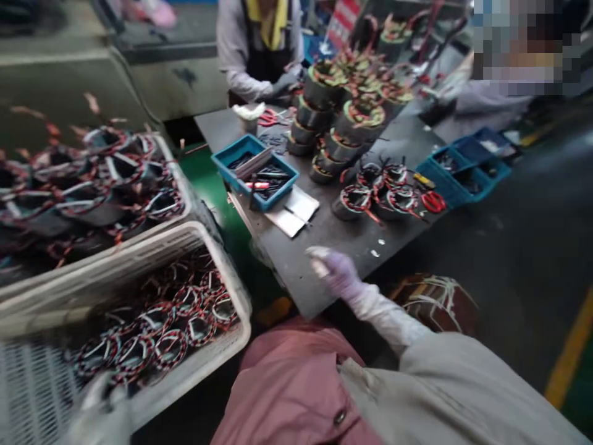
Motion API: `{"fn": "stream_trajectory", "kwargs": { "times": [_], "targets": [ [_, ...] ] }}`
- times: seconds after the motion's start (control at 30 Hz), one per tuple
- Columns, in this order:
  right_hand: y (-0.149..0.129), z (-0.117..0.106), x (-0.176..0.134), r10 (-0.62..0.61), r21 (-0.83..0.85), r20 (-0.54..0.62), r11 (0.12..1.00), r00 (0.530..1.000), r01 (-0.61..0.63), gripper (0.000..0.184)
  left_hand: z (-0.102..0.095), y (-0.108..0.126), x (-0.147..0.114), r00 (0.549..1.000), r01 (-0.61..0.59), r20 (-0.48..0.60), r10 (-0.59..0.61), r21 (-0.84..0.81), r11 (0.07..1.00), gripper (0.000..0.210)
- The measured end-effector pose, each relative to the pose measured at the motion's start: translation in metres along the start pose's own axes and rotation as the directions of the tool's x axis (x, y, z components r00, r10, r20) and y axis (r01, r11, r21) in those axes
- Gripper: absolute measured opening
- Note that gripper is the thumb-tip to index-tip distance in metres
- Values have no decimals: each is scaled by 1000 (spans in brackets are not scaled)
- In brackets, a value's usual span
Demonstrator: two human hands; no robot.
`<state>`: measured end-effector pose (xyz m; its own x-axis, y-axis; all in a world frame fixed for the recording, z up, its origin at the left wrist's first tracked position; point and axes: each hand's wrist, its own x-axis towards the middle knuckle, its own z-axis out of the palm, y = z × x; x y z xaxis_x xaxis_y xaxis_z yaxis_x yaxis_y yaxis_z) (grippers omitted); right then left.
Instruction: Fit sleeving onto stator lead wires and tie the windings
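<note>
My left hand point(102, 413), in a pale glove and blurred, is at the near side of a white plastic crate point(194, 361). Its fingers look apart, close to several motor stators point(170, 349) with red, black and white lacing in the crate. No stator shows in its grasp. My right hand point(337, 272), in a white and purplish glove, hovers over the near part of the dark table point(308, 289). The fingers reach out to the left, apart, holding nothing visible. Ahead of it lies a white notepad point(293, 213) with a pen on it.
A blue tray point(222, 167) of dark strips sits beside stacked stators point(336, 139). Laced stators point(356, 198) and red-handled scissors point(433, 201) lie rightward. Another crate of stators point(92, 204) stands left. Two co-workers, one with a grey sleeve point(241, 83), are across the table and at right.
</note>
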<state>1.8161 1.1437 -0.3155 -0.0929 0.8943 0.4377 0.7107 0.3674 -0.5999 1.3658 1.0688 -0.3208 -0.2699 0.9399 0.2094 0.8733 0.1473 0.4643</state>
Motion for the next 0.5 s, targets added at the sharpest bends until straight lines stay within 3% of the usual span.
{"fn": "stream_trajectory", "kwargs": {
  "times": [0.03,0.07,0.1,0.13,0.2,0.27,0.3,0.33,0.4,0.5],
  "targets": [
    [43,-42,-8,177,-111,-160,974,971,-196,30,18,25,1,997,-68,-31,67,-20,998,37],
    [82,-79,-12,317,-193,-285,905,904,-378,34,40,57,4,987,-159,-35,157,-49,986,37],
    [118,-110,-13,409,-268,-335,823,849,-502,37,65,98,8,963,-269,0,270,-75,960,37],
    [149,-136,-11,478,-333,-323,750,817,-571,39,91,146,15,923,-369,79,376,-92,925,36],
    [199,-168,3,564,-434,-215,676,797,-595,44,143,256,35,766,-580,278,580,-92,810,40],
    [235,-179,23,609,-528,-43,659,792,-536,51,190,367,57,615,-689,456,643,-84,719,48],
    [248,-179,33,627,-572,35,651,778,-499,53,211,416,67,565,-703,528,634,-95,705,51],
    [259,-177,42,652,-618,98,632,752,-467,53,231,459,75,556,-686,554,620,-116,719,51],
    [275,-170,55,712,-679,136,573,689,-458,51,268,519,85,614,-551,603,509,-134,823,44],
    [289,-164,61,773,-707,46,473,633,-526,63,310,553,84,748,-242,625,224,-56,969,46]
  ]
}}
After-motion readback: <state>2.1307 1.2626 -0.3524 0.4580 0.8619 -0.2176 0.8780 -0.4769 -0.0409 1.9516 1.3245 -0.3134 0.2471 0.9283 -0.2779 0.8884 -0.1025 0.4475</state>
